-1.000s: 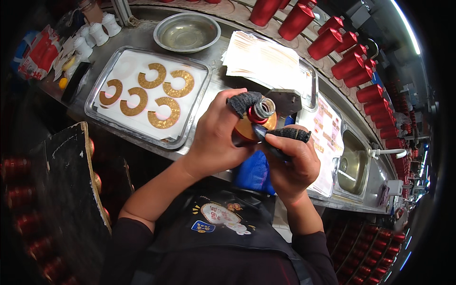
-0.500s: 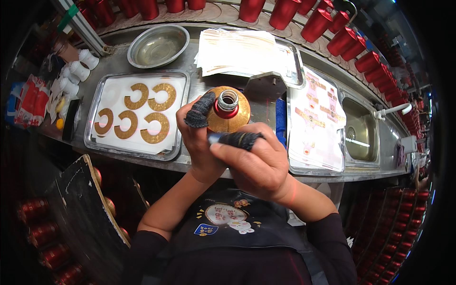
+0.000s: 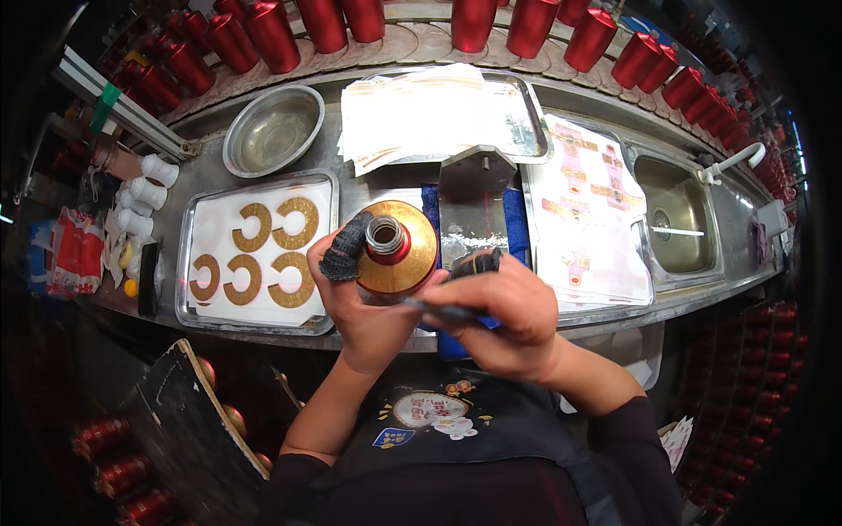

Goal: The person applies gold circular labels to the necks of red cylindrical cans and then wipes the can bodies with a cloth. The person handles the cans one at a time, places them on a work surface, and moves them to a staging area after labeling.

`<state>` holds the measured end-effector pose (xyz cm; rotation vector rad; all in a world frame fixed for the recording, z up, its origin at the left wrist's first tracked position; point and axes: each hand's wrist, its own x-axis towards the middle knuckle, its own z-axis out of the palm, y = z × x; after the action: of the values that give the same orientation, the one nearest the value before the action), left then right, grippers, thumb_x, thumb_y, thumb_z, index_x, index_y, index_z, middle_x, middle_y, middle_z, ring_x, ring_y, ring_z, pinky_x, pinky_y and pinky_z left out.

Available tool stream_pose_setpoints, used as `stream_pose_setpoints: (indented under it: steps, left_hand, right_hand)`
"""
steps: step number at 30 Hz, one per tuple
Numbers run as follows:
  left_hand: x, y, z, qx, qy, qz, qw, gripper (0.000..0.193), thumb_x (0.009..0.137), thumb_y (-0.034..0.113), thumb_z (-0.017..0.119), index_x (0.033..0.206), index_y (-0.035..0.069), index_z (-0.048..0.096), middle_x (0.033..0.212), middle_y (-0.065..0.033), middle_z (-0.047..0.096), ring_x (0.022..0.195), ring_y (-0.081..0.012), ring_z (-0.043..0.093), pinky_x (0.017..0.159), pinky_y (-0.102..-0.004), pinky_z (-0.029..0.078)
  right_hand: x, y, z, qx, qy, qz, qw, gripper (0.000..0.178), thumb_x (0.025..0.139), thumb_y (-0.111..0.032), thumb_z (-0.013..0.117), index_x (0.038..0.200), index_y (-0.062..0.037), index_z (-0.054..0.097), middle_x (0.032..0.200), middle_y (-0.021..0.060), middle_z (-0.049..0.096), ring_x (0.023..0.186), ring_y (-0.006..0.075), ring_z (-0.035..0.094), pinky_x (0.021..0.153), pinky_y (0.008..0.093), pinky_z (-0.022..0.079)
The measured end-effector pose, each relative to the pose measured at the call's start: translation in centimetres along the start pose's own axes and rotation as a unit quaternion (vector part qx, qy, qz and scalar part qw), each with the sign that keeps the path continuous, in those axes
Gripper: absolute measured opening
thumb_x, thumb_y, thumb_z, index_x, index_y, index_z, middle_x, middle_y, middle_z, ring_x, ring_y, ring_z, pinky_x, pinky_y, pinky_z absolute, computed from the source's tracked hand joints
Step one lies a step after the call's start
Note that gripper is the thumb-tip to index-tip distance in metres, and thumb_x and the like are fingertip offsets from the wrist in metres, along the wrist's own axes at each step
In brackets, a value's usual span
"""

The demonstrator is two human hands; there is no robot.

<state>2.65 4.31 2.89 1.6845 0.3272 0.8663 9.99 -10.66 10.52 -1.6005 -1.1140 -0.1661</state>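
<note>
Above the near side of the desk (image 3: pixel 200 162), gripping a red bottle (image 3: pixel 419 250) with a gold shoulder in the left hand (image 3: pixel 370 326), fingers wrapped round its side, open mouth tilted up toward the head. Pinching a slim dark tool (image 3: pixel 443 309) in the closed right hand (image 3: pixel 510 320), end pointing left, just below the bottle as seen from above; too blurred to tell whether touching. Wearing a black finger cover (image 3: pixel 342 251) on the left hand and another on the right

Just right of the bottle, on the desk, a grey metal stand (image 3: pixel 474 175) between strips of blue cloth (image 3: pixel 516 219). To the left, five gold C-shaped labels (image 3: pixel 313 221) on white backing in a metal tray (image 3: pixel 185 263). Beyond that tray, a round metal bowl (image 3: pixel 298 110). At the back, a stack of white sheets (image 3: pixel 425 118) partly covering another tray. To the right, sheets with pink and gold prints (image 3: pixel 605 250), then a sink (image 3: pixel 680 250) with a white tap (image 3: pixel 732 162). Along the far edge, a row of upright red bottles (image 3: pixel 272 39)
</note>
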Motion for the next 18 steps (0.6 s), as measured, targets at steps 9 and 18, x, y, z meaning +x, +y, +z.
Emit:
stream_pose_setpoints:
  steps: [9,18]
  left_hand:
    - [3.4,0.9,-3.3,0.007,-0.187,-0.033,0.982,0.083,0.055,0.011,0.098,0.128,0.004,0.060,0.128,-0.0105,0.056,0.118,-0.0235,0.060,0.102,-0.0359,0.049]
    - [6.2,0.8,-4.3,-0.105,-0.317,-0.077,0.939,0.092,0.055,0.006,0.097,0.137,0.003,0.055,0.136,-0.0111,0.059,0.125,-0.0209,0.059,0.108,-0.0361,0.046]
  right_hand:
    - [2.8,4.9,-0.4,-0.004,0.009,0.144,0.990,0.022,0.083,-0.013,0.080,0.098,-0.0002,0.069,0.085,0.0098,0.068,0.078,0.0165,0.066,0.072,0.0278,0.051]
    - [4.7,6.7,0.0,0.024,0.002,0.139,0.990,0.019,0.080,-0.008,0.076,0.097,-0.0016,0.069,0.081,0.0096,0.067,0.073,0.0145,0.063,0.067,0.0286,0.050]
